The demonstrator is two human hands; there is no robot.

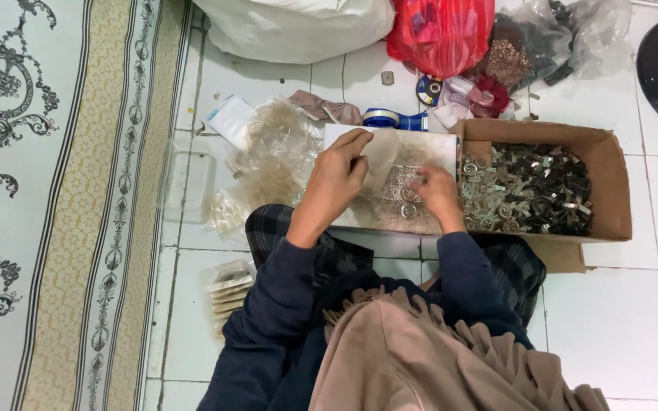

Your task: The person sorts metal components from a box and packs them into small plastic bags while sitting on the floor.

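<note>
My left hand (338,179) pinches a small clear plastic bag (381,156) and holds it up over a worn grey board (428,144) that rests on my lap. My right hand (436,194) lies on the board with its fingertips on a little heap of small round metal pieces (405,199); whether it holds one is hidden. Just right of that hand stands a cardboard box (607,183) filled with several shiny metal parts (531,198).
A pile of empty clear bags (276,156) lies left of the board. A tape roll (390,118), a red plastic bag (442,30) and a white sack (298,27) sit behind it. A patterned rug (55,198) covers the floor at left. Filled bags (230,293) are stacked by my left elbow.
</note>
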